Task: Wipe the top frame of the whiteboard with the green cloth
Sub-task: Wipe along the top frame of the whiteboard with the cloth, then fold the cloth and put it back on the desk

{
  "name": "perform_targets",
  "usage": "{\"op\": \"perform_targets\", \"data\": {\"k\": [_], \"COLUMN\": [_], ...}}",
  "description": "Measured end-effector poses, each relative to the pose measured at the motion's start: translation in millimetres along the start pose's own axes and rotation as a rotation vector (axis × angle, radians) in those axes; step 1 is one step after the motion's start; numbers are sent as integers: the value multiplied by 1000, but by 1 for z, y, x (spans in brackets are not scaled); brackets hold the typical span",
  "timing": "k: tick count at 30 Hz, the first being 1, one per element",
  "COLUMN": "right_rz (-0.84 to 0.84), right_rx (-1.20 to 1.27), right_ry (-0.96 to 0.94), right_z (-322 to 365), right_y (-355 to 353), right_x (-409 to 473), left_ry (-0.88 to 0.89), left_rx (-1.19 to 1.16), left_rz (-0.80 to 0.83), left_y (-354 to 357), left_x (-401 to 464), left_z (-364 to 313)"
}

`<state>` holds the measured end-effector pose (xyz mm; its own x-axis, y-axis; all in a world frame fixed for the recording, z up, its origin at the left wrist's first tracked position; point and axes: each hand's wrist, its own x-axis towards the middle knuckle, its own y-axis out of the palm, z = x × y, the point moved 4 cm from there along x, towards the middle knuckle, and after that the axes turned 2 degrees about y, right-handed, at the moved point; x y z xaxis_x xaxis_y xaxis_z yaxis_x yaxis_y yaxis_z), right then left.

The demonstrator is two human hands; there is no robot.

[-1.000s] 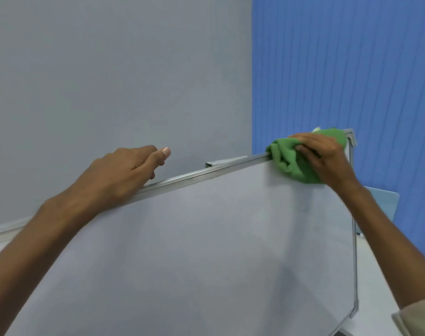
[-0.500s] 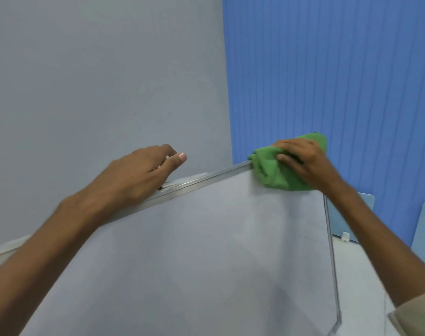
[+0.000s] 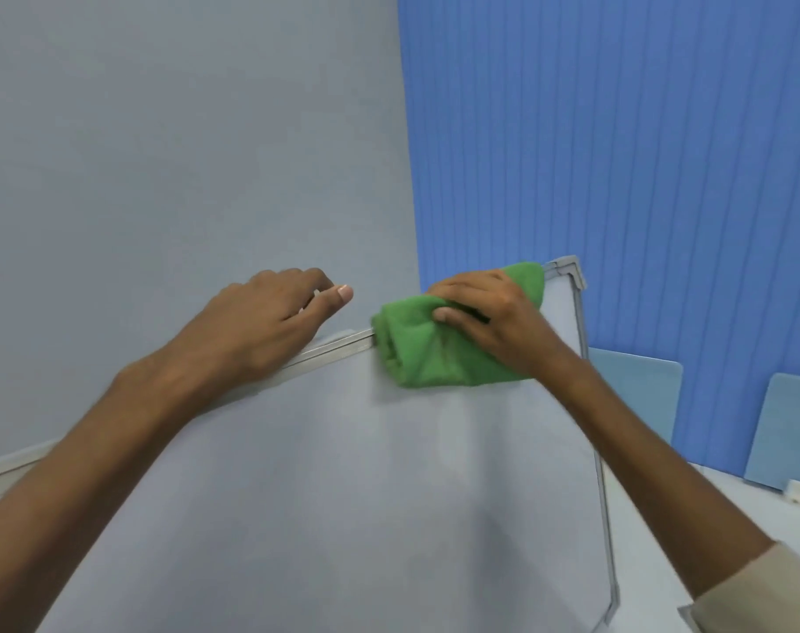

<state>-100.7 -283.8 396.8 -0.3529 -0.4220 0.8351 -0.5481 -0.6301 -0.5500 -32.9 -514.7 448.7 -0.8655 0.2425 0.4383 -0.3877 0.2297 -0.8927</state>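
The whiteboard [image 3: 366, 495] fills the lower half of the view, tilted, with its metal top frame [image 3: 343, 345] running up to the right corner [image 3: 569, 267]. A bunched green cloth [image 3: 428, 354] is draped over the top frame near that corner. My right hand [image 3: 489, 312] presses down on the cloth, fingers wrapped over it. My left hand [image 3: 261, 322] grips the top frame just left of the cloth, fingers curled over the back edge. The frame under the cloth and both hands is hidden.
A grey wall [image 3: 183, 153] stands behind the board, and blue vertical blinds [image 3: 617, 153] fill the right. Two light blue desk partitions [image 3: 640, 395] [image 3: 786, 436] stand on a white desk surface [image 3: 663, 504] at lower right, beyond the board's right frame [image 3: 594, 450].
My right hand has slid the green cloth left along the top frame, away from the corner, which now shows. The gap between my two hands has narrowed.
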Motion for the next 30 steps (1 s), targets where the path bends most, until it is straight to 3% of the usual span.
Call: {"op": "perform_targets", "data": {"k": [4,9,16,18,22,25,30], "right_rz": [-49,-92,-85,-66,108,192,124], "right_rx": [-90,-170,-137,-99,-60,90,341], "right_ry": [120,163,191,226,349,562,918], "right_z": [-63,-78,-30,-14,1,-12,-54], "right_y": [-37,-67,-97,-111,-132,-145,-159], "right_x": [-18,-21,-23,-25,-41,-84,-191], "left_ry": [17,81,549,619,626,673,683], "left_rx": [19,48,28,-125,-659,-729,-857], "left_rz": [16,-22,-174,-143,114,122,226], "left_y": [6,7,14,21,41,67,136], "left_x": [-2,0,21,28,39,46,58], "left_z": [1,-7,-75,-100,-145,-173,-238]}}
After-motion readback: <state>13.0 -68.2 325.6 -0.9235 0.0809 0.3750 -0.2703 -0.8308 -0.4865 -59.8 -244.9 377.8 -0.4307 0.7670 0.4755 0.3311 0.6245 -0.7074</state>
